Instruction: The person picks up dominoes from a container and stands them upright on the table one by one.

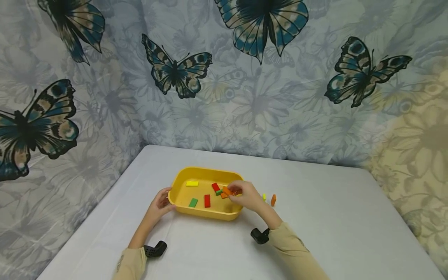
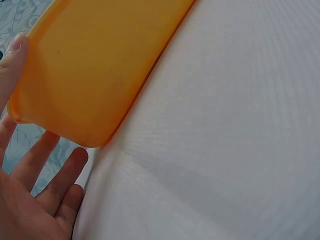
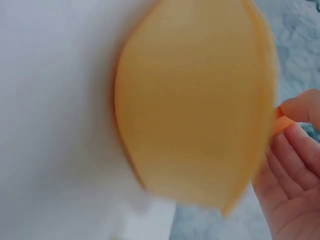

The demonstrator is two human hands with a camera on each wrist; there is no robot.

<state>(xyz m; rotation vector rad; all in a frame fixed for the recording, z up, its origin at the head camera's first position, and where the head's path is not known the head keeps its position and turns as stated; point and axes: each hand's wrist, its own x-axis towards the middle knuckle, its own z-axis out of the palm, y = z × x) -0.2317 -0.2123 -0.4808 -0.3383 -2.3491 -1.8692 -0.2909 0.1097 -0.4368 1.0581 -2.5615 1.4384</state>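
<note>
A yellow plastic tray stands on the white table with several small coloured blocks in it. My left hand grips its left end, thumb at the rim and fingers outside the wall, as the left wrist view also shows. Over the tray's right end, my right hand pinches an orange block between thumb and fingers. Below those fingertips lie a red block, a green block and another orange block. Farther left in the tray are a yellow block, a second red block and a second green block.
Right of the tray, an orange block stands upright on the white tablecloth. A yellow block is beside it, partly hidden by the right hand. Behind the table hangs a butterfly-patterned cloth.
</note>
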